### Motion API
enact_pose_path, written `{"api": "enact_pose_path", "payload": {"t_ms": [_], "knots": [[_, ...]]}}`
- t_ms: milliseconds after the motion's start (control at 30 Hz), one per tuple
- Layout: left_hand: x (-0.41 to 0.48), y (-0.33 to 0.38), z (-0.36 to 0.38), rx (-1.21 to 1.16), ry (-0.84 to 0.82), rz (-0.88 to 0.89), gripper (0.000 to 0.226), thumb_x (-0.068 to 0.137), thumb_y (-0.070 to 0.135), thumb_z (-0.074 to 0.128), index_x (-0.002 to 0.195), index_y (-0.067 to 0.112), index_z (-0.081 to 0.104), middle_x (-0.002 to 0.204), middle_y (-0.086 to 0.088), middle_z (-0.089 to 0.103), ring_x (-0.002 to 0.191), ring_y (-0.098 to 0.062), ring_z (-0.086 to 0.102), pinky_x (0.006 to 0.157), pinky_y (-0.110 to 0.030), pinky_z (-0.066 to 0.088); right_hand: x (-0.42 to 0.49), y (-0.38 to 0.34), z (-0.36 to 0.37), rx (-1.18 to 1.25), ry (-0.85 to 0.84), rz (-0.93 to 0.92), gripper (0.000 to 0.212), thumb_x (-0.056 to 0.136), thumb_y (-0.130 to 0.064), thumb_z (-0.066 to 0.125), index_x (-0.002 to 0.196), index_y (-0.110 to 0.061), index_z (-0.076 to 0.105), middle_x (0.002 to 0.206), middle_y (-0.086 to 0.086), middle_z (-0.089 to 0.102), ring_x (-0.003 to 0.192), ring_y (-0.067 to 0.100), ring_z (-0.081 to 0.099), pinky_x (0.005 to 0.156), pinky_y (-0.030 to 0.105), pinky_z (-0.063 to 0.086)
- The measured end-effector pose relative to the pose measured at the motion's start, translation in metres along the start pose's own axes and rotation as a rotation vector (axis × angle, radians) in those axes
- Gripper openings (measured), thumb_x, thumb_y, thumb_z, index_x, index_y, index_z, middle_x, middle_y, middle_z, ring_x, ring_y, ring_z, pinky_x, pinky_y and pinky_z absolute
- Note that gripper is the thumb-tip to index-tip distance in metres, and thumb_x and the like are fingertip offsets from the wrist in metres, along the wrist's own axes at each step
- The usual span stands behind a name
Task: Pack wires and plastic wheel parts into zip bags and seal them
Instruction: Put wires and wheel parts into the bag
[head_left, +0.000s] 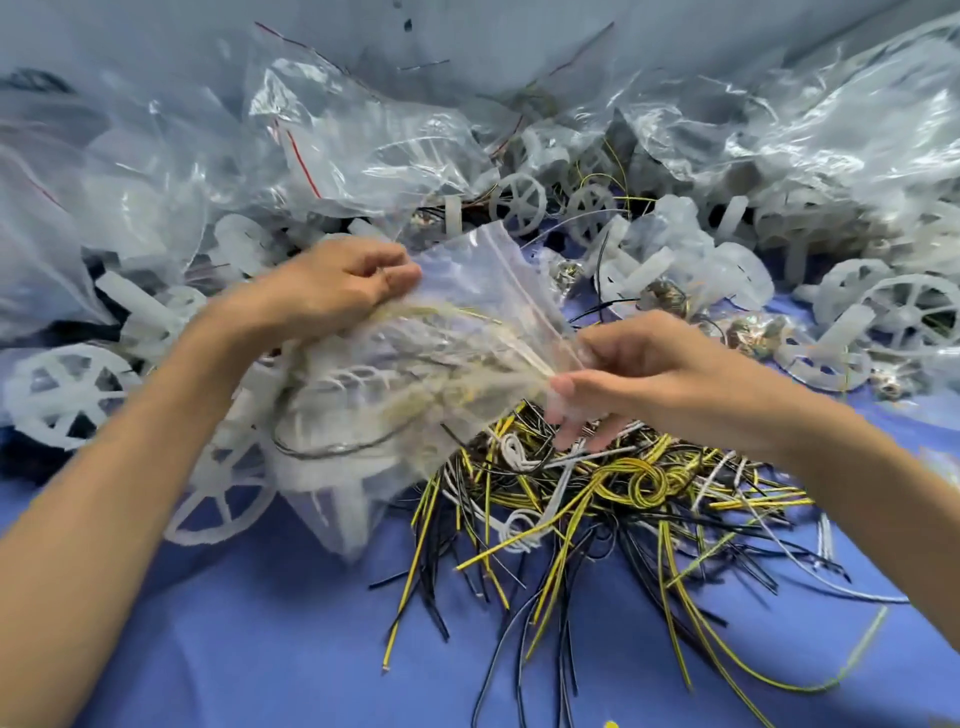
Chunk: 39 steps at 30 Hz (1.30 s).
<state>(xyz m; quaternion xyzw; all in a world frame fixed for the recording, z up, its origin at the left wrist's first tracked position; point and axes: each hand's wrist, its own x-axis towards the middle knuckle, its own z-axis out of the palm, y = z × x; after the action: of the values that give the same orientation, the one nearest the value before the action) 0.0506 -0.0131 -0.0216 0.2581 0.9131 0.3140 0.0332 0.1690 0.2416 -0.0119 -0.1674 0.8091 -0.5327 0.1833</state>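
Zip bag (467, 312) first: it hangs between your two hands, lifted just above the blue worktop (260, 623) and over the left edge of the pile of wires (597, 499). It is blurred, but a spoked white wheel part and a few thin wires show through the plastic.

Your left grip (332, 286) has its fingers curled round the bag's upper left edge. Your right grip (660, 374) pinches the right end of the zip strip between thumb and forefinger, with the other fingers hanging loose below. Holding the mouth at both ends pulls the strip taut along its slant, and I judge that is the point — a tight, straight strip lets the two tracks meet cleanly. Whether the strip is already pressed closed I cannot tell.

The contents sag to the lower left, away from the mouth, which keeps wire ends out of the seal. Watch for any stray end poking up into the track.

The loose wheel parts (906, 312) lie at the right and the wires just below your right hand — both near, so the next fill is a short reach. Large clear bags (332, 135) are heaped behind.
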Motion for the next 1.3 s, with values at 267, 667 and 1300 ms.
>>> {"api": "enact_pose_path", "payload": {"t_ms": [267, 667, 1300], "knots": [[0.004, 0.006, -0.001, 0.302, -0.140, -0.059, 0.038, 0.093, 0.044, 0.048, 0.067, 0.017, 0.050, 0.066, -0.004, 0.051, 0.060, -0.014, 0.044, 0.058, -0.030, 0.033, 0.001, 0.005, 0.015, -0.299, 0.000, -0.044, 0.023, 0.090, -0.021, 0.059, 0.088, 0.000, 0.065, 0.083, 0.018, 0.069, 0.074, 0.025, 0.068, 0.070, 0.045, 0.055], [0.001, 0.036, 0.025, 0.109, 0.387, 0.242, 0.030, 0.094, 0.034, 0.049, 0.115, 0.013, 0.056, 0.106, -0.002, 0.053, 0.098, -0.016, 0.051, 0.085, -0.039, 0.047, 0.009, 0.010, -0.002, -0.124, 0.347, -0.317, 0.033, 0.086, -0.029, 0.053, 0.091, 0.003, 0.059, 0.094, 0.026, 0.061, 0.089, 0.040, 0.056, 0.077, 0.056, 0.045], [0.004, 0.059, 0.029, -0.659, 0.313, 0.376, 0.031, 0.070, 0.031, 0.048, 0.043, 0.018, 0.038, 0.048, 0.004, 0.025, 0.048, -0.009, 0.021, 0.049, -0.020, 0.020, -0.008, 0.051, 0.049, -1.323, 0.220, -0.135, 0.093, 0.072, -0.087, 0.029, 0.147, -0.033, 0.027, 0.151, 0.011, 0.033, 0.141, 0.037, 0.023, 0.099, 0.076, 0.017]]}}
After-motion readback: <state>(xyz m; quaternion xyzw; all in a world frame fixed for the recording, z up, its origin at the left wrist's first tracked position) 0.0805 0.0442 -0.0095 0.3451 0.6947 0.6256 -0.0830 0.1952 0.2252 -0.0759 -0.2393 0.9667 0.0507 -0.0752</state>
